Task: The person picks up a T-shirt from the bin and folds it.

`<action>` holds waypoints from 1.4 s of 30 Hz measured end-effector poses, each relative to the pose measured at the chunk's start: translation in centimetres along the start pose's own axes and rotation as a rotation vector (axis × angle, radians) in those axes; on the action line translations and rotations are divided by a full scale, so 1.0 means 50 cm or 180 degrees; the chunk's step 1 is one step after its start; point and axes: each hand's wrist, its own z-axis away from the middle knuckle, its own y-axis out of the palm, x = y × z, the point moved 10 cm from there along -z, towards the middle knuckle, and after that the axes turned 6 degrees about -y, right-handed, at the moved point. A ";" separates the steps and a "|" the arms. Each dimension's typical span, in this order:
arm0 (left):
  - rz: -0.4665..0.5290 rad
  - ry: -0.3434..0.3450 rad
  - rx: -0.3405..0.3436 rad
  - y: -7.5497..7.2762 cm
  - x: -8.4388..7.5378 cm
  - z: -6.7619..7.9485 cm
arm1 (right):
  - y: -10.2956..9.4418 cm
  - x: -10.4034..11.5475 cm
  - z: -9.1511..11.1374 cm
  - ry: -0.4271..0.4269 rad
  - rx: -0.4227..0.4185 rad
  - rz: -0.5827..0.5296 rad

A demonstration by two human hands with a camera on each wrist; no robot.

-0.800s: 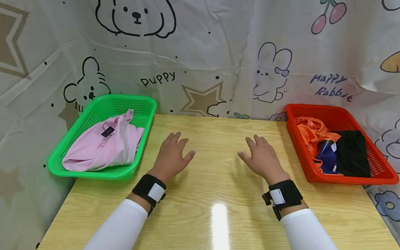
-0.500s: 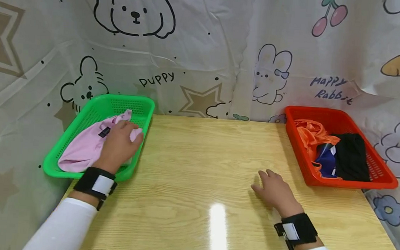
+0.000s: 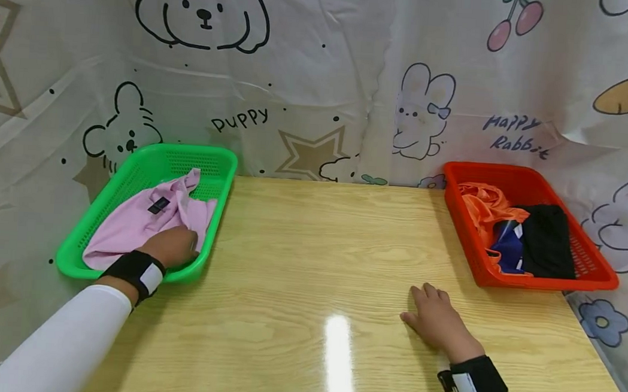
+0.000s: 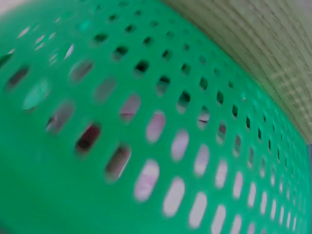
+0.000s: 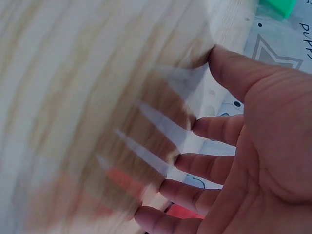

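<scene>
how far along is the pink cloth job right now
Reaching in looks done: the left hand is inside the green basket, at the pink cloth. In hand, apparently: taking hold, though the fingertips are hidden. Likely left: lifting the cloth out, since it lies rumpled in the basket; the right hand rests on the table.

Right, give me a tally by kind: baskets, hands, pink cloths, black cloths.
Baskets: 2 (green basket, red basket)
Hands: 2 (left hand, right hand)
Pink cloths: 1 (pink cloth)
Black cloths: 1 (black cloth)
Total: 6
</scene>
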 end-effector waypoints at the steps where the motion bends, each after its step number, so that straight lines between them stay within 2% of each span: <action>1: -0.0010 -0.0088 -0.0015 0.000 0.005 0.003 | 0.003 0.002 0.000 0.0008 0.0032 -0.0007; 4: 0.0075 -0.0352 -0.0154 -0.009 0.029 0.013 | 0.008 0.003 0.002 0.0039 0.0070 0.0012; 6: 0.0252 -0.0542 -0.0285 -0.023 0.051 0.020 | 0.009 0.000 0.005 0.0072 0.0061 0.0038; 8: 0.0406 -0.0656 -0.0519 -0.049 0.072 0.030 | 0.009 -0.003 0.009 0.0103 0.0048 0.0057; 10: 0.0554 -0.0735 -0.0857 -0.086 0.091 0.046 | 0.009 -0.005 0.012 0.0120 0.0049 0.0068; 14: 0.0745 -0.0805 -0.1569 -0.180 0.110 0.092 | 0.008 -0.003 0.014 0.0104 0.0049 0.0057; 16: 0.0817 -0.0797 -0.2002 -0.243 0.111 0.116 | 0.007 0.000 0.013 0.0087 0.0043 0.0051; 18: 0.0902 -0.0860 -0.2336 -0.310 0.107 0.136 | 0.006 0.001 0.013 0.0077 0.0033 0.0053; 20: 0.0999 -0.0984 -0.2572 -0.376 0.099 0.151 | 0.007 0.001 0.012 0.0085 0.0040 0.0054; 22: 0.1135 -0.1123 -0.2656 -0.429 0.082 0.158 | 0.009 0.000 0.012 0.0092 0.0056 0.0059; 24: 0.1222 -0.1207 -0.2626 -0.469 0.050 0.156 | 0.009 -0.001 0.011 0.0095 0.0071 0.0065; 25: 0.1257 -0.1153 -0.2675 -0.488 0.025 0.154 | 0.009 -0.001 0.010 0.0090 0.0074 0.0068; 29: 0.1385 -0.0701 -0.2864 -0.541 -0.105 0.140 | 0.005 0.000 0.002 0.0063 0.0048 0.0045; 31: 0.1393 -0.0372 -0.2869 -0.554 -0.181 0.132 | 0.005 0.001 -0.001 0.0054 0.0043 0.0014; 32: 0.1402 -0.0229 -0.2800 -0.555 -0.219 0.126 | 0.005 0.000 -0.002 0.0053 0.0042 -0.0002; 34: 0.1393 0.0060 -0.2598 -0.548 -0.297 0.112 | 0.009 -0.001 -0.004 0.0049 0.0050 -0.0011; 37: 0.1345 0.0487 -0.2292 -0.516 -0.407 0.092 | 0.013 -0.002 -0.004 0.0035 0.0062 0.0008; 39: 0.1350 0.0784 -0.2125 -0.482 -0.476 0.081 | 0.012 -0.002 -0.003 0.0000 0.0028 0.0052; 42: 0.1429 0.1211 -0.1940 -0.413 -0.571 0.069 | 0.003 -0.003 0.001 -0.0065 -0.0061 0.0132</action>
